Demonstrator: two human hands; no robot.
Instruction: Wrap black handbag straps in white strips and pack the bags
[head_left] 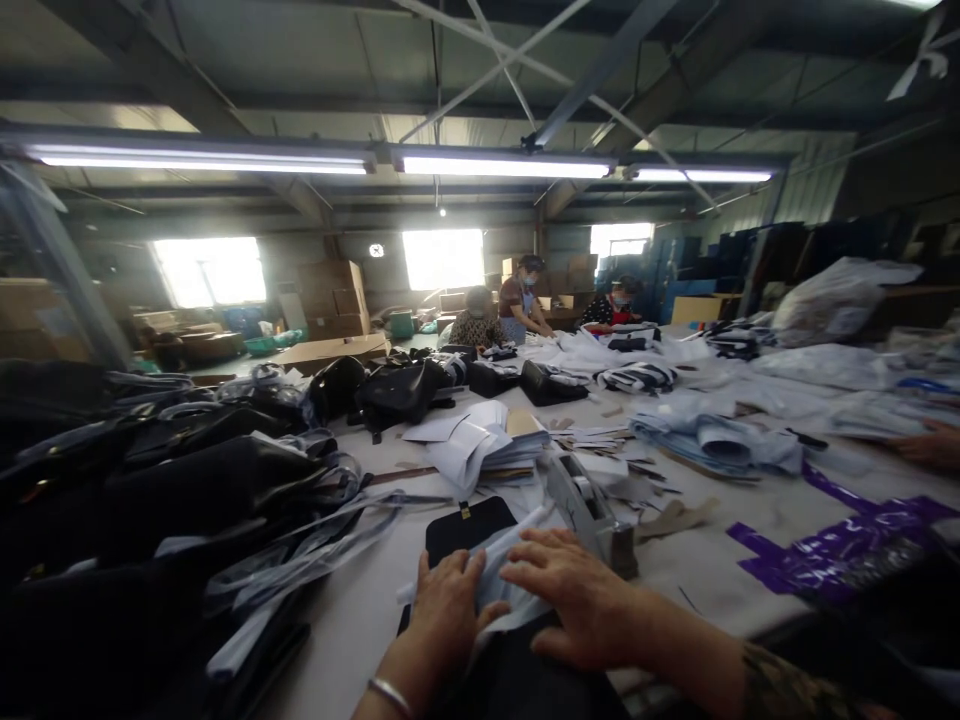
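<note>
A black leather-look bag (442, 536) lies before me, with a small gold clasp at the edge of its flap. Thin white wrapping sheet (504, 556) covers part of it. My left hand (444, 605) rests on the left side of the sheet, fingers extended and thumb apart. From the right, my right hand (574, 598) lies over the same sheet with its fingers spread. Neither hand visibly grips anything; the sheet under the palms is hidden. Just beyond my right hand stands a tape dispenser (581, 505).
Black bags (210, 480) with clear plastic are heaped on the left. Ahead lie stacked white papers (480, 440) and scraps. Purple plastic (855, 540) is on the right, near another person's hand (930, 447). Several people work at the table's far side.
</note>
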